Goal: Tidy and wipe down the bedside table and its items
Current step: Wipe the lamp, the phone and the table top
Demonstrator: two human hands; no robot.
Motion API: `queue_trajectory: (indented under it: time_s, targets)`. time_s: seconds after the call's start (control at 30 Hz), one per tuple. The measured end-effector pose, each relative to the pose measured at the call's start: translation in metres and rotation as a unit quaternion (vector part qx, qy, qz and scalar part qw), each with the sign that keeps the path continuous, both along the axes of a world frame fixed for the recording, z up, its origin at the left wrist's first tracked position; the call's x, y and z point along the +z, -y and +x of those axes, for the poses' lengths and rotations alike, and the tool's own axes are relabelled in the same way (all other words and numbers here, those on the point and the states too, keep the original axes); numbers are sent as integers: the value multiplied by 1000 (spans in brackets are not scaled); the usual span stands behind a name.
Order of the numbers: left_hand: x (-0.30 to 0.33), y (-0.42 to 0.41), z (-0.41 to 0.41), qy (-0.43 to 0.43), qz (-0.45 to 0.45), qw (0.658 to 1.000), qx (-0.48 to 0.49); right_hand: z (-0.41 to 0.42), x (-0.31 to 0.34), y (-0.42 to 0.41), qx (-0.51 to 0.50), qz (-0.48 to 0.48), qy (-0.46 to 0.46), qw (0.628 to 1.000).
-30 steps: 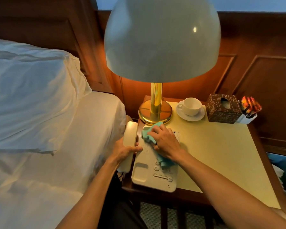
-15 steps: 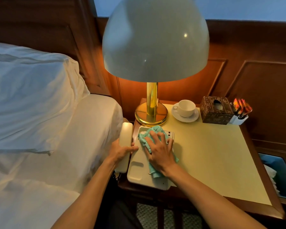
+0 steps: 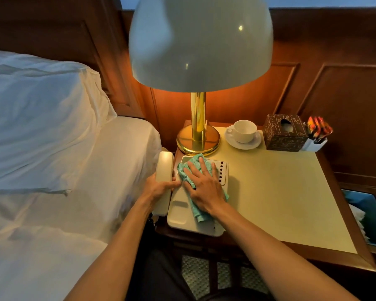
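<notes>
Teal cloth (image 3: 194, 181) lies on the telephone base (image 3: 182, 216) at the near left of the bedside table (image 3: 280, 192), hiding most of its keys; the right hand (image 3: 204, 187) presses it flat, fingers straight. Left hand (image 3: 159, 187) grips the handset (image 3: 163, 181), held off the table's left edge. Lamp shade (image 3: 201, 40) is cut off at the top. Since half a second ago the cloth has stayed over the base's far half.

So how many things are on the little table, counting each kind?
Lamp: 1
Phone: 1
Handset: 1
Cloth: 1
Cup: 1
Saucer: 1
Tissue box: 1
Sachet holder: 1
Total: 8
</notes>
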State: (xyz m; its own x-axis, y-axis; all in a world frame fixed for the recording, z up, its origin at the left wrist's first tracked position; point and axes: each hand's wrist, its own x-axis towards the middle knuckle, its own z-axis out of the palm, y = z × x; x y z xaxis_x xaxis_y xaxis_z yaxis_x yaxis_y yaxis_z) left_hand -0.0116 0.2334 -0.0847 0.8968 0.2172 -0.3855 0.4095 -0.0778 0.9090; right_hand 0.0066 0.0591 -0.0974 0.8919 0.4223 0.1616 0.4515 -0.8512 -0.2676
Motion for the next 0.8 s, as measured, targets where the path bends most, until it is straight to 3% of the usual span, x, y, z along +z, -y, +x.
queue_trajectory:
  time_s: [0.33,0.43,0.67,0.8]
  targets:
    - [4,-8,11,-36,-23,999,-2,-33,-15,16,49,5,19,999]
    - [10,-2,20,-24,24,999,-9,-32,-13,18,64,-2,19,998]
    - [11,-3,30,-32,43,997,-54,-75,-28,29,257,-27,48,965]
    - [12,-5,33,-9,84,993,-82,-62,-20,31,222,-74,93,968]
